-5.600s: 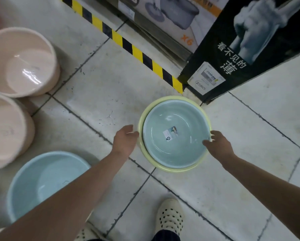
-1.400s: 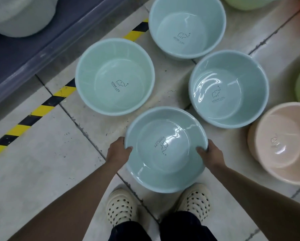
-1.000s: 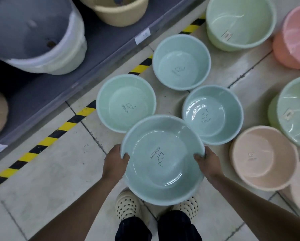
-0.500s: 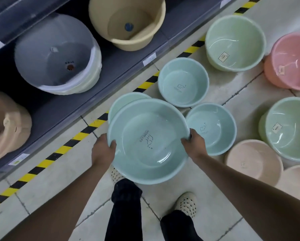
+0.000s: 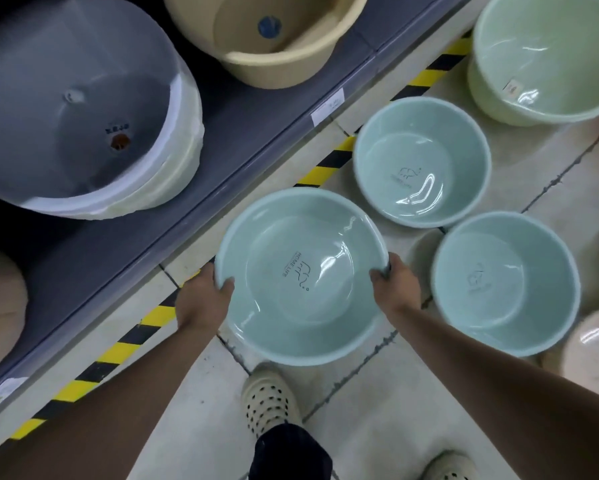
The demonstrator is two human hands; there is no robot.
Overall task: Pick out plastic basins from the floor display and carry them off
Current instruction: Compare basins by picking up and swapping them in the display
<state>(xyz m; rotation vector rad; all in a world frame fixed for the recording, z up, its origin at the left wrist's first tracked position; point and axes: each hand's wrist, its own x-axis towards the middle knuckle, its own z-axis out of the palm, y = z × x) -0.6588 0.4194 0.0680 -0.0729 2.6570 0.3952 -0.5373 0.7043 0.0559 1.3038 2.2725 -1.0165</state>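
I hold a pale teal plastic basin (image 5: 301,271) by its rim, mouth up, above the floor near the shelf edge. My left hand (image 5: 202,299) grips its left rim and my right hand (image 5: 397,289) grips its right rim. Two matching teal basins stand on the tiles to the right, one farther away (image 5: 423,161) and one nearer (image 5: 502,282). The basin in my hands hides whatever lies directly under it.
A pale green basin (image 5: 547,57) sits at the top right and a peach basin (image 5: 596,348) at the right edge. A low grey shelf (image 5: 242,133) holds a grey-and-white tub (image 5: 83,105) and a tan tub (image 5: 267,32). Yellow-black tape (image 5: 125,344) edges it. My shoes (image 5: 270,400) stand below.
Both hands lifted the teal basin off the floor and have carried it left, towards the shelf. The view has swung the same way, and one floor basin is now hidden.
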